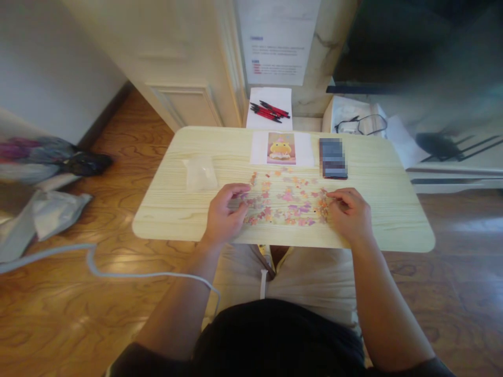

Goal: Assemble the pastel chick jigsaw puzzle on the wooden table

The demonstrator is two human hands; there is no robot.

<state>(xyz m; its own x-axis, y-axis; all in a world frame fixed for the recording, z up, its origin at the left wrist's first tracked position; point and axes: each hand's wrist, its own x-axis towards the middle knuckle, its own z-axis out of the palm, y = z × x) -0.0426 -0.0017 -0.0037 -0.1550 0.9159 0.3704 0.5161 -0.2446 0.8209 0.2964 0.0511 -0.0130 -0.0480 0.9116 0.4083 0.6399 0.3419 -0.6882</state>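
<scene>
The small table (393,220) stands across the middle of the frame. The puzzle pieces (301,208), pink, orange and purple, lie loosely scattered on the tabletop at the center of the frame, between the two hands.

The left hand (227,213) is positioned left of center, at the left margin of the pieces. Its thumb and forefinger stand apart, with a visible gap; the grip is released. Contact between its fingertips and the nearest pieces cannot be determined.

The right hand (351,213) is positioned right of center, at the right margin of the pieces. Its fingers are bent and the thumb lies close to the forefinger. Whether a piece is grasped there cannot be told.

The printed sheet (305,149), showing a yellow figure, lies above the pieces, near the far edge of the table. The dark phone-shaped device (333,158) lies just right of the sheet, its surface pixelated. The translucent bag (201,174) lies on the left part of the tabletop, above the left hand.

At upper center, beyond the table, the red-and-black pens (270,111) rest in a group on the white paper (271,95). The white box (330,111), containing a black cord (373,116), is located at upper right, behind the table
</scene>
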